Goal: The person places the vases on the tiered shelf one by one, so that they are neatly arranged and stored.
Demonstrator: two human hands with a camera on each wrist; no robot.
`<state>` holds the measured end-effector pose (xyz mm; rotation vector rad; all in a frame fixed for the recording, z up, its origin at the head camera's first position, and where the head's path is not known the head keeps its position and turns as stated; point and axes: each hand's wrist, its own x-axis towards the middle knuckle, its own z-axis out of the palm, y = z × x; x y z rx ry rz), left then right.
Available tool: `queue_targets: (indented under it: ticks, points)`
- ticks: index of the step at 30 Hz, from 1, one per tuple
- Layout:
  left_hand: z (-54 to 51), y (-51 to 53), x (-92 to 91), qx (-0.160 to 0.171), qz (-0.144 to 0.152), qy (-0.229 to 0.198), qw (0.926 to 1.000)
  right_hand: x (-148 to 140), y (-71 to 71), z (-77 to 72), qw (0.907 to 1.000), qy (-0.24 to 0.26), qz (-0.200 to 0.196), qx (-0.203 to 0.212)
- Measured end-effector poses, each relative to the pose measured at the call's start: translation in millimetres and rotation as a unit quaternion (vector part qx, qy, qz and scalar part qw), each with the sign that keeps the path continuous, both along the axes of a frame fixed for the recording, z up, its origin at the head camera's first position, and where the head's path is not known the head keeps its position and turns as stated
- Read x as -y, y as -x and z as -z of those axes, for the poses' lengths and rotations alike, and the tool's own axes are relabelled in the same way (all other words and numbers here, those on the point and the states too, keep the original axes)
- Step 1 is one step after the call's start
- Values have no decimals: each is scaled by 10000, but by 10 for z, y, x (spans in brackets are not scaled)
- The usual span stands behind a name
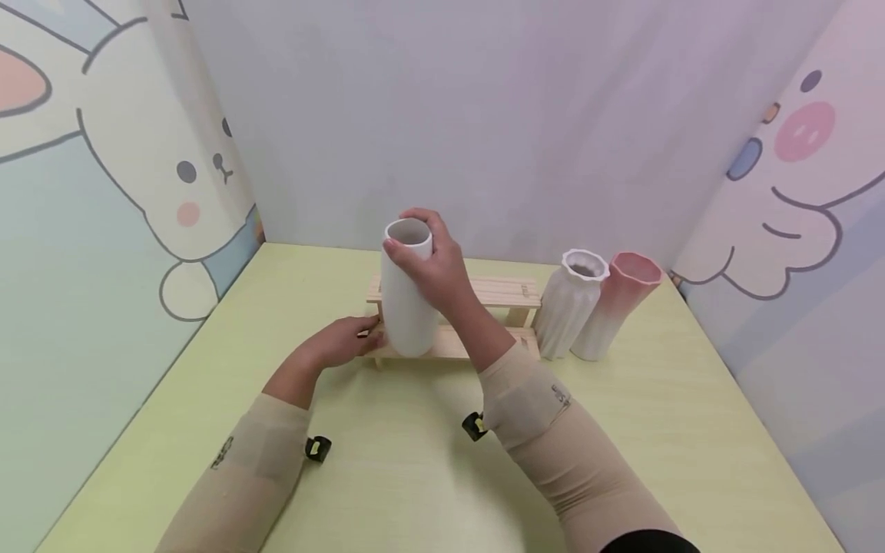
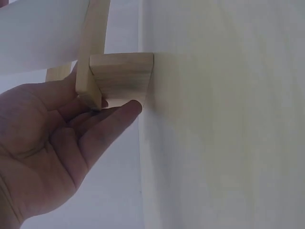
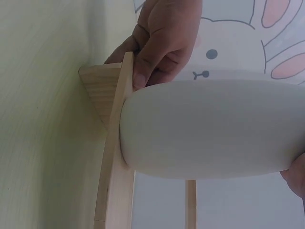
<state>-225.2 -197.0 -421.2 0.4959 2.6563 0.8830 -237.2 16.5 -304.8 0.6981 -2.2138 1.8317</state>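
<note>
A smooth white vase [image 1: 406, 307] stands upright on the lower tier at the left part of a two-tier wooden rack [image 1: 484, 290]. My right hand [image 1: 437, 265] grips the vase near its rim, thumb in front and fingers behind. In the right wrist view, the base of the vase [image 3: 209, 129] meets the wooden board [image 3: 119, 191]. My left hand [image 1: 343, 340] holds the left end of the lower tier; in the left wrist view, my left hand [image 2: 52, 138] has thumb and fingers round the board's end [image 2: 90, 71], beside a wooden foot [image 2: 125, 71].
Right of the rack, a ribbed white vase [image 1: 570, 307] stands close to its end. Beside that is a pink and white vase [image 1: 615, 307]. A pale curtain [image 1: 484, 130] hangs behind the yellow-green table [image 1: 387, 476], with cartoon-printed panels at both sides.
</note>
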Motion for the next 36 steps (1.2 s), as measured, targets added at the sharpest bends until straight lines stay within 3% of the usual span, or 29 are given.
queue_targets:
  ticks: [8, 20, 30, 36]
  points:
    - [-52, 13, -32, -85, 94, 418, 9990, -14, -3, -10, 10000, -46, -9, 17]
    - [3, -20, -21, 439, -320, -752, 9957, -27, 6, 12, 9999, -51, -81, -65]
    - [49, -24, -52, 629, -621, -975, 9913, -97, 7, 9, 9994, -124, -297, 103]
    - [48, -23, -33, 657, -706, -1136, 9888, -129, 35, -20, 9983, -186, -514, -187]
